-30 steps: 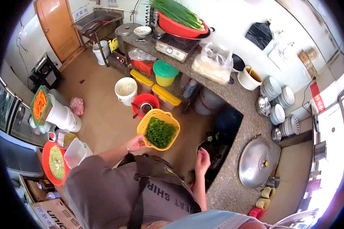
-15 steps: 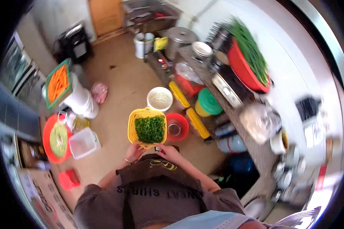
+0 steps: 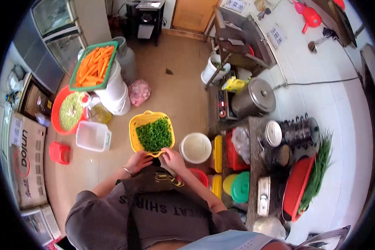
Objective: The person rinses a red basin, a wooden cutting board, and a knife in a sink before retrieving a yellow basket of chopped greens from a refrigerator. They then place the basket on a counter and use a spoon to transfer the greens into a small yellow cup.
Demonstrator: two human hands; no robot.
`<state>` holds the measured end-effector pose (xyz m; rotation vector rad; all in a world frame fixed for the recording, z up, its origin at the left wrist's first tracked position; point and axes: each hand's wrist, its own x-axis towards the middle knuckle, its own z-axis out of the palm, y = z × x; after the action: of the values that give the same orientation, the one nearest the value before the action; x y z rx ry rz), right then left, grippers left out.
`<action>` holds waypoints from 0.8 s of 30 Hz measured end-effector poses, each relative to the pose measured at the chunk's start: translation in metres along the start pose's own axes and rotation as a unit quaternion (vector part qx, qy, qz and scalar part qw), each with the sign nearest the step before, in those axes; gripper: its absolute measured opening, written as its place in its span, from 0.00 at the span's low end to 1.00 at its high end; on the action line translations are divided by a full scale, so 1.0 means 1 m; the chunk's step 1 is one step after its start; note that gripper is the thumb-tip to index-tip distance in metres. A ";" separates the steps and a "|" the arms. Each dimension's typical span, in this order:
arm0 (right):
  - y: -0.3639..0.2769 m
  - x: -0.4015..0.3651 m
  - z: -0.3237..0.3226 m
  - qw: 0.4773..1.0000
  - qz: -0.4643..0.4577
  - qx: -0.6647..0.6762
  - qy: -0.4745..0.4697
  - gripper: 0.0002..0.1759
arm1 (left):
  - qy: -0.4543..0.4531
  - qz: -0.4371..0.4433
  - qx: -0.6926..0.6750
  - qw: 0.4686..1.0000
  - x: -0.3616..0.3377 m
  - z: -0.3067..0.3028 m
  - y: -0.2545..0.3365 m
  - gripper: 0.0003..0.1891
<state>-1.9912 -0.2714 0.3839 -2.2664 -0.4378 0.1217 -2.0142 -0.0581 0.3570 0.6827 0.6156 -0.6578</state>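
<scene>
A yellow perforated basket (image 3: 134,134) holds chopped green herbs (image 3: 155,135) and is held out in front of my body, above the floor. My left hand (image 3: 139,161) grips its near rim on the left side, with a bracelet at the wrist. On the right side of the same rim, my right hand (image 3: 173,160) is closed with its fingers on the edge. Just right of the basket stands a white bucket (image 3: 196,148) with pale contents. A red basin (image 3: 199,176) is partly hidden behind my right forearm.
Left: carrot sticks in a green-rimmed tray (image 3: 93,66) on white buckets, a red basin of shredded vegetable (image 3: 60,104), a clear container (image 3: 92,136) and a red stool (image 3: 59,153). Right: a counter (image 3: 256,166), a large pot (image 3: 254,98) and a red bowl of green stalks (image 3: 298,187).
The view has turned, so the room has shifted and more of the sink area shows. The basket is now left of the white bucket, still in both my hands.
</scene>
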 end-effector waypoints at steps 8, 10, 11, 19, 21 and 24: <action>0.051 0.254 -0.055 0.993 0.110 -0.038 -0.018 0.12 | -0.021 -0.021 0.044 0.999 0.173 0.069 0.228 0.13; 0.063 0.309 -0.093 0.994 0.098 -0.008 0.041 0.12 | -0.074 -0.051 0.067 0.994 0.210 0.108 0.277 0.13; 0.072 0.337 -0.108 0.991 0.105 -0.016 0.083 0.11 | -0.102 -0.054 0.096 0.989 0.228 0.128 0.303 0.15; 0.189 0.525 -0.270 0.967 0.064 -0.060 0.240 0.10 | -0.252 -0.011 0.226 0.941 0.396 0.290 0.453 0.26; 0.223 0.592 -0.315 0.962 0.064 -0.066 0.256 0.10 | -0.174 0.070 0.289 0.939 0.448 0.298 0.490 0.24; 0.259 0.700 -0.381 0.947 -0.001 -0.064 0.313 0.08 | -0.081 -0.001 0.149 0.985 0.605 0.158 0.517 0.21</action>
<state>-1.1793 -0.4553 0.4849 -2.2767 -0.1060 -0.6304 -1.2137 -0.0690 0.2233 0.8968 0.3692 -0.8082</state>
